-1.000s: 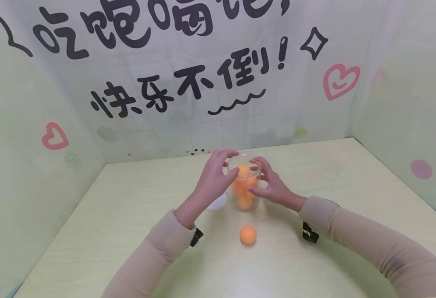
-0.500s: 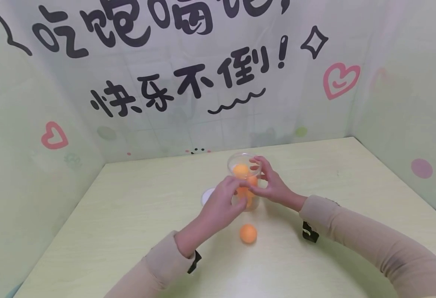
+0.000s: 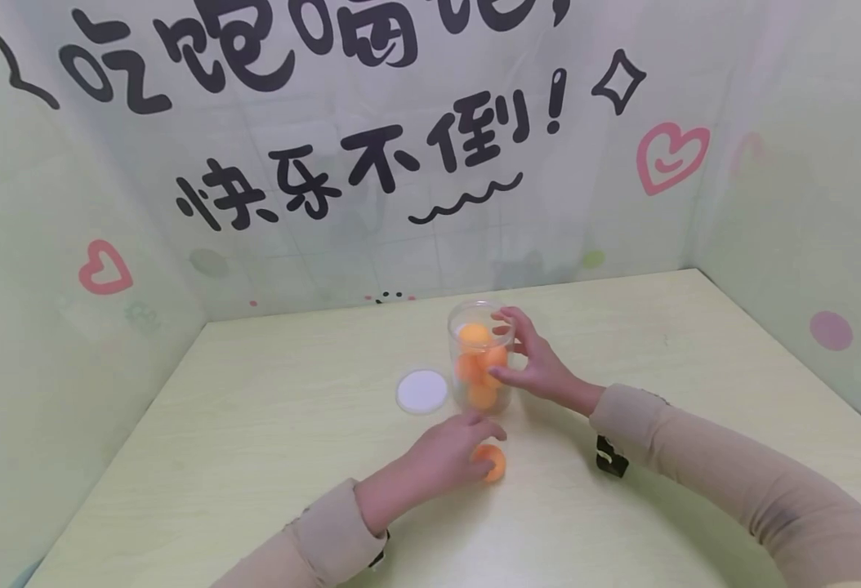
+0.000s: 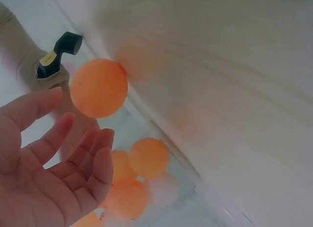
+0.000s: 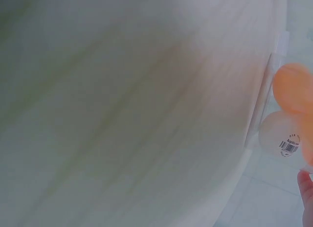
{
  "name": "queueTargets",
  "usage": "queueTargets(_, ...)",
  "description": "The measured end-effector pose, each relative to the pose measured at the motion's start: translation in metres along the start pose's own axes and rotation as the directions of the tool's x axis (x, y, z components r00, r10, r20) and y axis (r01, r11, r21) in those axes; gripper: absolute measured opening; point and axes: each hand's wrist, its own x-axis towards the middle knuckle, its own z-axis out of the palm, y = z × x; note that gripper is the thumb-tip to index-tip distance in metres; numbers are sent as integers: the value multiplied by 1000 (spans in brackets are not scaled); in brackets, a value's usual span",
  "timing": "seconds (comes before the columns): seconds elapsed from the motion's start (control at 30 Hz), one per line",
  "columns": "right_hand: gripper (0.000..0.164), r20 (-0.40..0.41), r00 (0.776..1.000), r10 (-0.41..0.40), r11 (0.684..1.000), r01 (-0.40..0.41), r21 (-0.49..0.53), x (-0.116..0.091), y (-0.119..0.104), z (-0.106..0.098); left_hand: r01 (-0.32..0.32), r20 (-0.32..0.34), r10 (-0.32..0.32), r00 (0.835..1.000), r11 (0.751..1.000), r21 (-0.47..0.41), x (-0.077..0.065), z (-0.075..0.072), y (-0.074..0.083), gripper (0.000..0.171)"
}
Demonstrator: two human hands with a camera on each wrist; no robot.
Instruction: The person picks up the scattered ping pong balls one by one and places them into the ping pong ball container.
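A clear jar (image 3: pixel 461 380) stands upright on the table, holding several orange ping-pong balls (image 3: pixel 475 335). The right wrist view also shows a pale round shape (image 5: pixel 274 129) there, with a printed barcode in front. My right hand (image 3: pixel 541 363) grips the jar's right side; only a thumb tip (image 5: pixel 305 180) enters the right wrist view. In front of the jar lies a loose orange ping-pong ball (image 3: pixel 500 464). My left hand (image 3: pixel 441 457) reaches over it with parted, loosely bent fingers. A gap separates those fingers from the ball (image 4: pixel 99 88) in the left wrist view.
A round white lid (image 3: pixel 421 391) lies flat to the left of the jar. Pale wood covers the tabletop (image 3: pixel 269 425). Behind it hangs a printed backdrop (image 3: pixel 313 269), and light panels (image 3: pixel 805 229) border both sides.
My left hand has come away from the jar's rim and moved down and nearer, to the loose ball. The right hand has stayed on the jar. The lid now shows fully.
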Motion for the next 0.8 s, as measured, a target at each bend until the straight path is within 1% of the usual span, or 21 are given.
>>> queueTargets(0.13,72,-1,1000,2,1000,-2,0,0,-1,0,-43,-4,43,999,999,23,0,5,-2,25)
queueTargets(0.37,71,-2,1000,3,1000,-3,-3,1,-1,0,-42,4,42,999,999,-2,0,7,-4,21)
queueTargets(0.47,71,-2,1000,1,1000,-1,-1,1,0,0,-21,27,22,999,999,-27,-1,6,-4,21)
queueTargets(0.57,71,-3,1000,0,1000,0,4,1,0,0,28,72,-24,997,998,-59,-1,4,-4,22)
queueTargets(0.67,71,-3,1000,5,1000,-5,6,1,0,0,74,113,-66,991,995,-71,0,4,-4,22)
queueTargets(0.8,71,-2,1000,22,1000,-22,3,1,-2,0,91,128,-82,988,993,-69,0,5,-4,22)
